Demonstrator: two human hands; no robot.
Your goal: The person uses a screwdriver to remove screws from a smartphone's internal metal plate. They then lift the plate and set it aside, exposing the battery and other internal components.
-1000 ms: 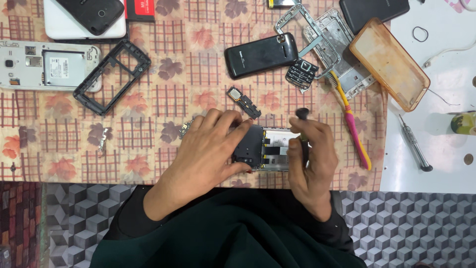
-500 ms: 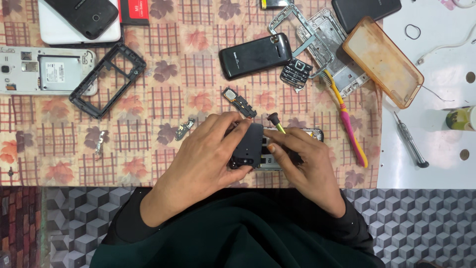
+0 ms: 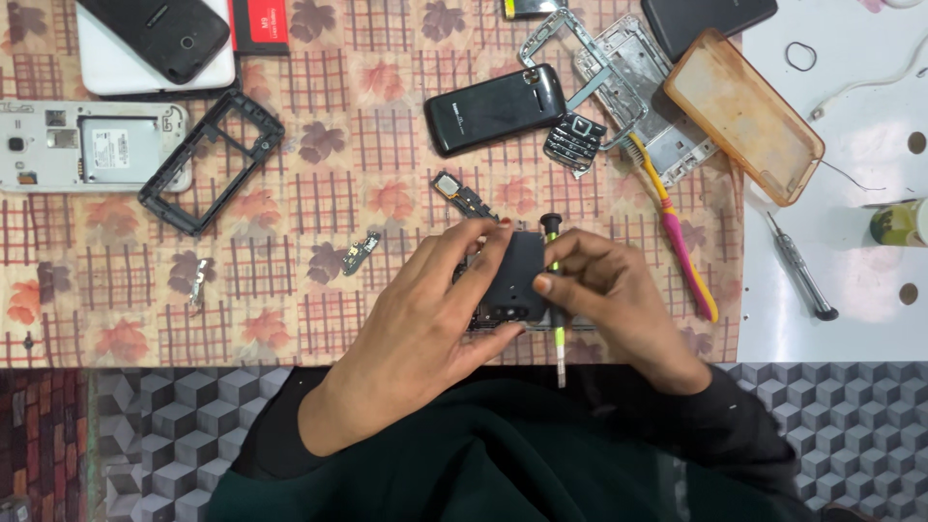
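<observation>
My left hand [image 3: 430, 314] grips a small dark phone body [image 3: 517, 275] from the left, near the front edge of the patterned cloth [image 3: 290, 242]. My right hand [image 3: 614, 304] holds a thin green-handled screwdriver [image 3: 556, 290] upright against the right side of that phone body, its black cap at the top and its metal tip pointing toward me. Both hands touch the phone body. A small circuit piece [image 3: 462, 195] lies just beyond my fingers.
On the cloth lie a black phone [image 3: 495, 108], a keypad [image 3: 574, 140], metal frames [image 3: 638, 87], a black frame [image 3: 213, 159], a white phone back [image 3: 92, 145], a toothbrush [image 3: 677, 237] and an orange case [image 3: 742, 114]. Another screwdriver [image 3: 800, 269] rests on the white board.
My right hand has closed in on the phone body and set the screwdriver upright against it. The phone body has turned, with its dark back facing up.
</observation>
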